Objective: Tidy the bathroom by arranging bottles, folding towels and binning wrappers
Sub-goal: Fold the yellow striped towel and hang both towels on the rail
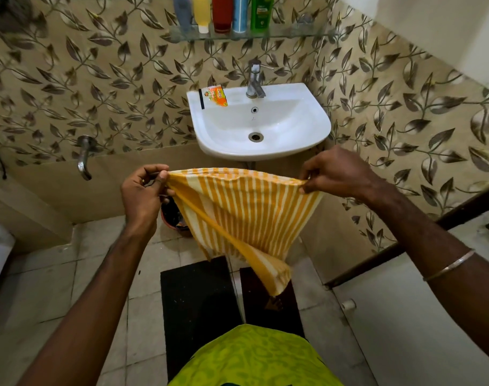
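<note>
A yellow and white striped towel (246,215) hangs stretched in front of me, below the sink. My left hand (143,190) pinches its top left corner and my right hand (335,174) pinches its top right corner. The lower part of the towel dangles to a point above the dark floor mats. An orange wrapper (217,96) lies on the left rim of the white sink (307,121). Several bottles (223,13) stand in a row on the glass shelf (293,33) above the tap.
A reddish bin (172,217) stands on the floor under the sink, partly hidden by the towel. A wall spout (84,157) sticks out at the left. Two dark mats (196,307) lie on the tiled floor. A white door (421,324) is at my right.
</note>
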